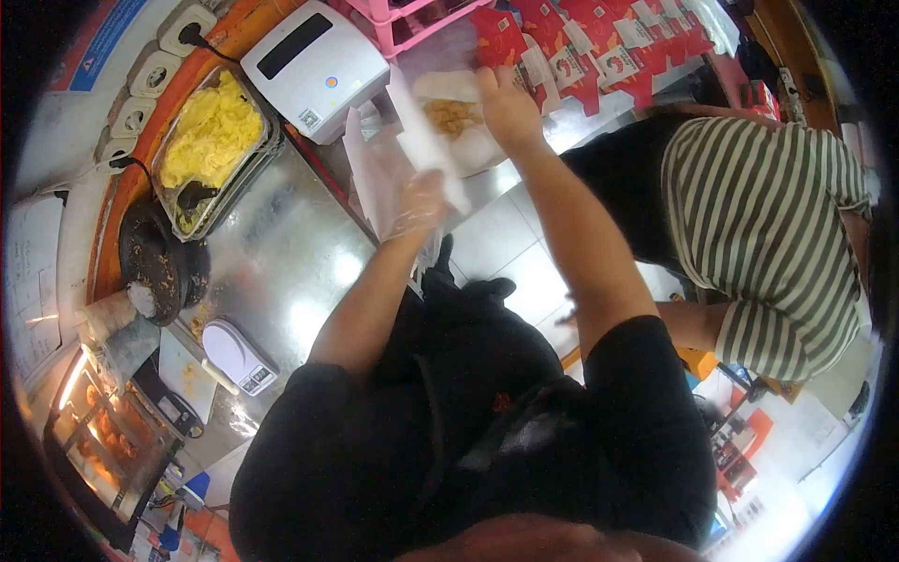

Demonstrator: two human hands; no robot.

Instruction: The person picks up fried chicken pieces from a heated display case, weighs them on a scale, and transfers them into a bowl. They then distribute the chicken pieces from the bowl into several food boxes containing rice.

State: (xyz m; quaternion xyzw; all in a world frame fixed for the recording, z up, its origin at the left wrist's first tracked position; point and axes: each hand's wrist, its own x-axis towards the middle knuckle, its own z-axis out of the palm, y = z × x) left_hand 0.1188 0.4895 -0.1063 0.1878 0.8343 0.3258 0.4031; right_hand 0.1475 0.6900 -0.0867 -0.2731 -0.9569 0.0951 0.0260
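Observation:
My left hand [419, 204], in a clear plastic glove, is closed on a white paper sheet [409, 122], smeared by motion. Past it, my right hand [510, 114] pinches the upper edge of a white wrapping paper [482, 150]. Golden-brown food [452, 116] lies on that paper, between my two hands. More white sheets [368, 178] stand upright just left of my gloved hand. Folded red printed boxes [582, 80] lie in an overlapping row beyond my right hand.
A white label printer [314, 70] stands left of the papers, near a pink basket [412, 26]. A tray of yellow food [213, 140], a dark stone mortar [154, 267] and a kitchen scale [240, 356] are along the left. A person in a striped shirt [749, 206] bends close on my right.

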